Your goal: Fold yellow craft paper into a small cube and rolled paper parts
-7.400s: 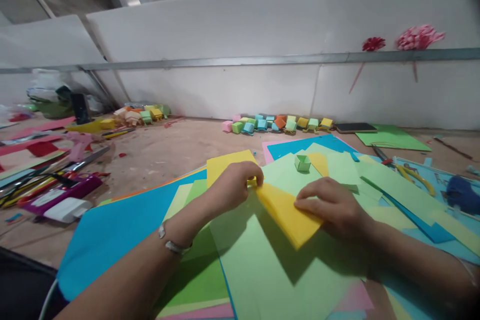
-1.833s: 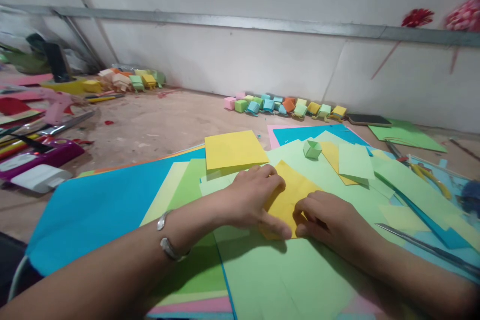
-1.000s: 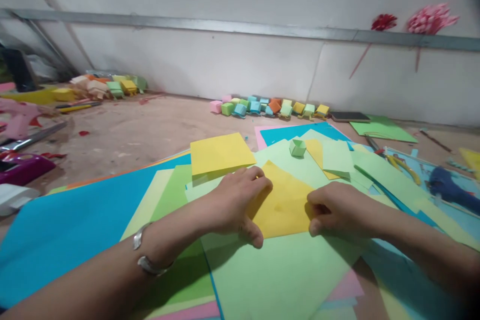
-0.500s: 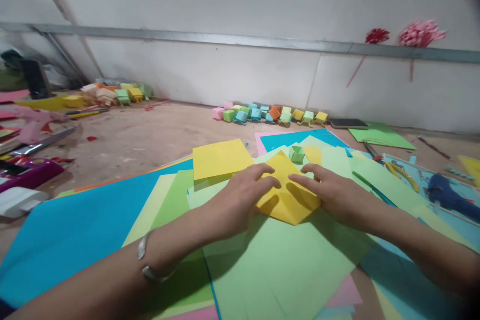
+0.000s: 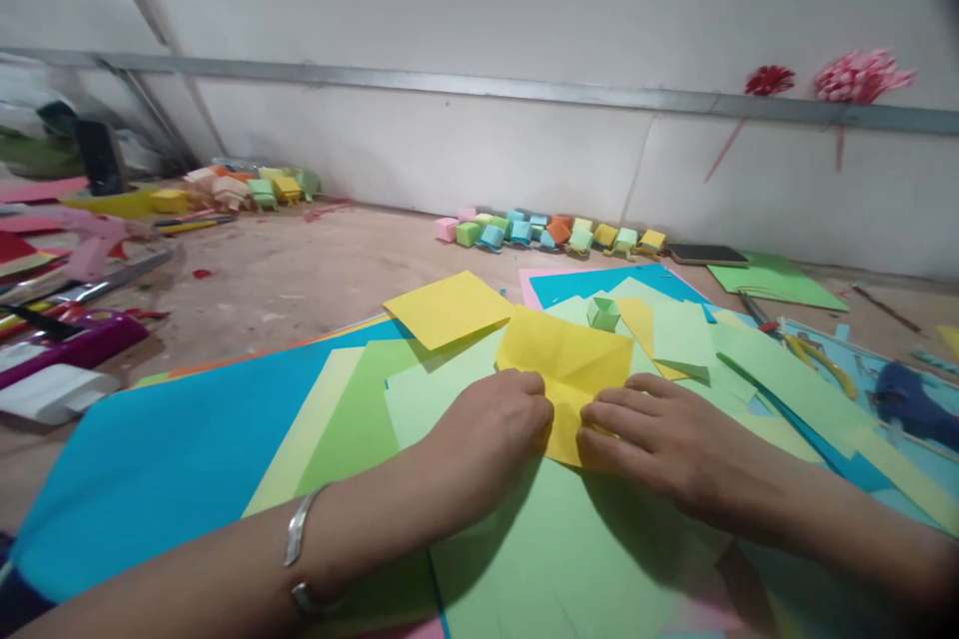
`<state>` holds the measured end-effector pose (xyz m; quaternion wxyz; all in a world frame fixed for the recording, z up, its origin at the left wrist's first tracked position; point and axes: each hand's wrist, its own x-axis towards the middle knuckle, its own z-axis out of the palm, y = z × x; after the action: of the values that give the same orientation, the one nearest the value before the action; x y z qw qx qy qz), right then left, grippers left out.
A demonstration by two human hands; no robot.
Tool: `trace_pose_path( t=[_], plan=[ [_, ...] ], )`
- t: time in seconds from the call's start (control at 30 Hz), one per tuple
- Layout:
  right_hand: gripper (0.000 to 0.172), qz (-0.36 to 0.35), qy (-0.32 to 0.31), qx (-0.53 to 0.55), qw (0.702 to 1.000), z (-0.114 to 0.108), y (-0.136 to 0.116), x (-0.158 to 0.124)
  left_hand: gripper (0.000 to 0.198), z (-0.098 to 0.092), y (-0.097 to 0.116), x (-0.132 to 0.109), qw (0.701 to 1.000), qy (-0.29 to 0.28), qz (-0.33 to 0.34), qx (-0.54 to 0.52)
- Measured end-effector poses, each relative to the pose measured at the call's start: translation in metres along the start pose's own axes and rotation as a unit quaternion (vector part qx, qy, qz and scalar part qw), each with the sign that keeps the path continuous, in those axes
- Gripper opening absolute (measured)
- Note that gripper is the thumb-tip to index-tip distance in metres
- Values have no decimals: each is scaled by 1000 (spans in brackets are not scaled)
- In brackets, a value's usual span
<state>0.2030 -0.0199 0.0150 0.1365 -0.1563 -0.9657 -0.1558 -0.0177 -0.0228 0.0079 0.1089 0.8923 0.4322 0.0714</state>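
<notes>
Where both forearms reach forward over a light green sheet [image 5: 554,559], the left hand [image 5: 498,424], a bracelet [image 5: 300,549] at its wrist, is curled knuckles-up, its fingertips closed on the near edge of the folded yellow paper [image 5: 565,354]. The right hand [image 5: 644,429] lies palm-down with its fingers nearly flat, pressing the same edge and gripping nothing. The paper rests on coloured sheets in the middle of the counter [image 5: 322,270]. Beyond it are a small green paper box [image 5: 602,312], a yellow square [image 5: 448,307], and a row of paper boxes [image 5: 550,232] by the wall.
</notes>
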Motion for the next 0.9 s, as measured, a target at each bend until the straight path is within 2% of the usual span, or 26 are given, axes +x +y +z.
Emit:
trace_pose_path(
  t=[0.07, 0.2, 0.27, 0.4, 0.57, 0.67, 0.77, 0.9],
  plan=[
    [27, 1, 1, 15, 1000, 0, 3, -1, 19, -1, 1, 2, 1000, -16, -10, 0],
    [25, 26, 60, 33, 997, 3, 10, -4, 17, 0, 2, 2, 1000, -8, -16, -13],
    [25, 22, 44, 73, 996, 4, 14, -7, 18, 3, 1, 1, 1000, 18, -6, -24],
    [29, 3, -39, 180, 983, 2, 18, -8, 23, 8, 0, 0, 997, 42, 12, -65],
    [29, 17, -32, 173, 984, 5, 12, -8, 24, 8, 1, -1, 997, 41, 13, -66],
    [29, 133, -9, 174, 976, 16, 8, -8, 22, 6, 4, -1, 999, 24, 1, -48],
    [25, 266, -14, 183, 946, 27, 4, -9, 22, 1, 6, -1, 999, -2, -23, -28],
    [23, 331, -32, 114, 936, 38, -1, -7, 21, -5, 8, -2, 999, -24, -34, -15]
  ],
)
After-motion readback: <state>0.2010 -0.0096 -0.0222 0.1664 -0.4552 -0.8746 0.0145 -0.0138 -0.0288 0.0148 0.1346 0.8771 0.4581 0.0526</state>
